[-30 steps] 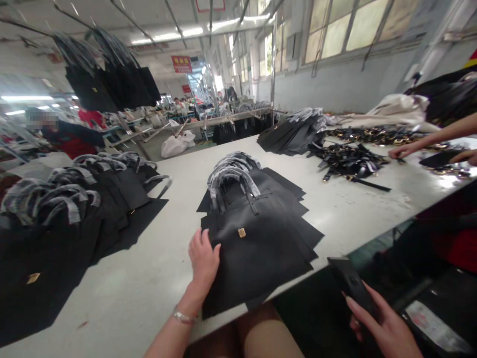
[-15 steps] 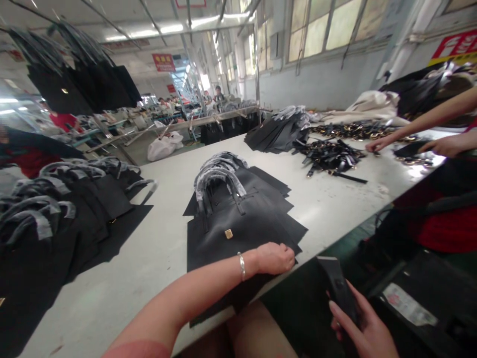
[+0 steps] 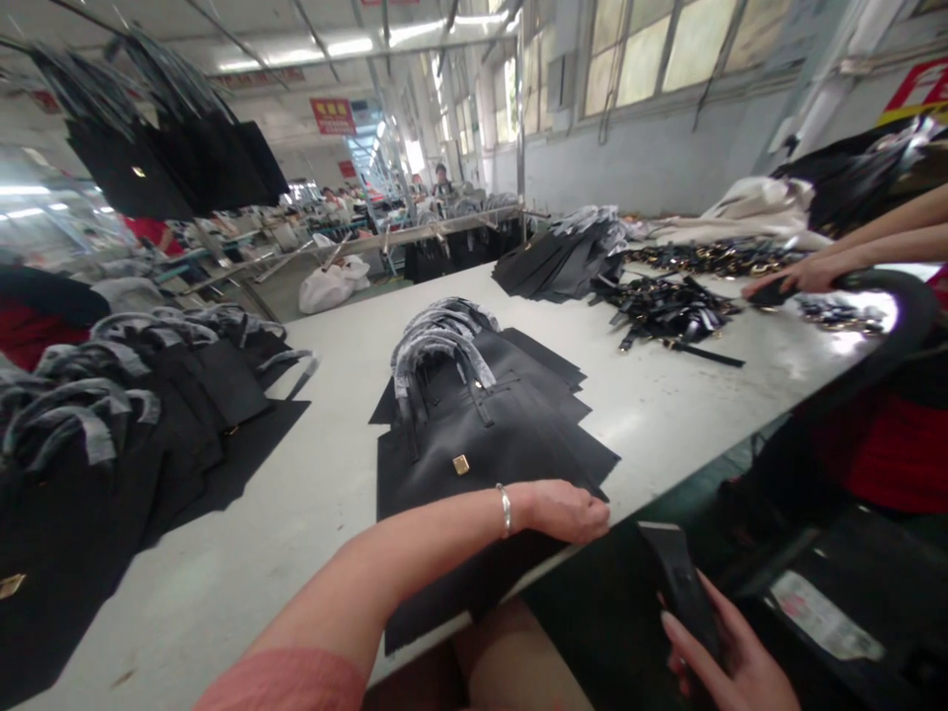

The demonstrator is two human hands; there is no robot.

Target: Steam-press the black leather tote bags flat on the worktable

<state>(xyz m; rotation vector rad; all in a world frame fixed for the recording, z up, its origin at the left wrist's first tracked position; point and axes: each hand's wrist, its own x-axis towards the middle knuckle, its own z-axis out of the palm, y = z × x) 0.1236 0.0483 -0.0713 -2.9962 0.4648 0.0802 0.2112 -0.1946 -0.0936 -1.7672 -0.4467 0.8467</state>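
Left hand (image 3: pixel 563 512) resting half-open, fingers lightly curled and gripping nothing, on the near edge of a stack of black leather tote bags (image 3: pixel 474 444), which lies mid-way along the white table (image 3: pixel 222 612) with its gray-wrapped handles toward the far side. Right hand (image 3: pixel 703 671) below the near table edge, closed around a flat black leather strip (image 3: pixel 679 583). Off to the far right, a co-worker's hands (image 3: pixel 807 278) just beside a heap of black straps with gold hardware (image 3: pixel 667 314), and more stacked bags (image 3: pixel 111 464) along the left.
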